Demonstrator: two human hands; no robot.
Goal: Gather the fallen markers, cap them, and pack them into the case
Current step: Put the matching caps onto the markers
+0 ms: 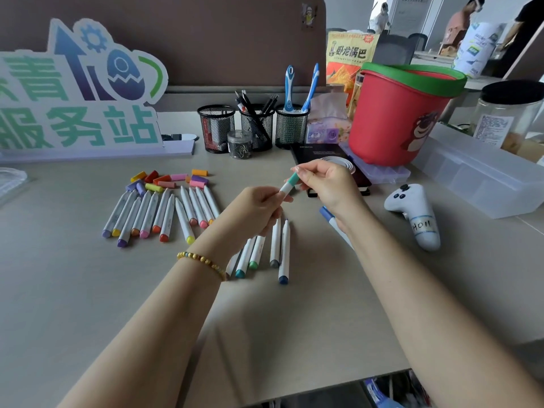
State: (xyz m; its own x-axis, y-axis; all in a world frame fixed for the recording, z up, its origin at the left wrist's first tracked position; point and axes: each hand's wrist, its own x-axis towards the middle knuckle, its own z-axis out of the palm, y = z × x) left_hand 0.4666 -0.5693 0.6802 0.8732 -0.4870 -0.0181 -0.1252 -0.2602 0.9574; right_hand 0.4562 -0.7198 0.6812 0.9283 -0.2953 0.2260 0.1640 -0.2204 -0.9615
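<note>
My left hand [259, 207] grips the barrel of a white marker [287, 187] above the desk. My right hand [326, 184] pinches a teal cap [293, 178] on that marker's tip. A row of uncapped white markers [164, 213] with coloured ends lies to the left. Loose coloured caps [169, 179] sit just behind them. Several more markers [279, 248] lie under my hands, partly hidden by my left wrist. A blue-capped marker [326, 214] shows below my right wrist. A clear plastic case [471, 172] stands at the right.
Three mesh pen holders [256, 128] and a small clip jar [240, 144] stand at the back. A red bucket [397, 119], a black notebook [318, 153], a white controller [418, 213] and a glass jar [506, 116] crowd the right. A large sign [79, 92] fills the left.
</note>
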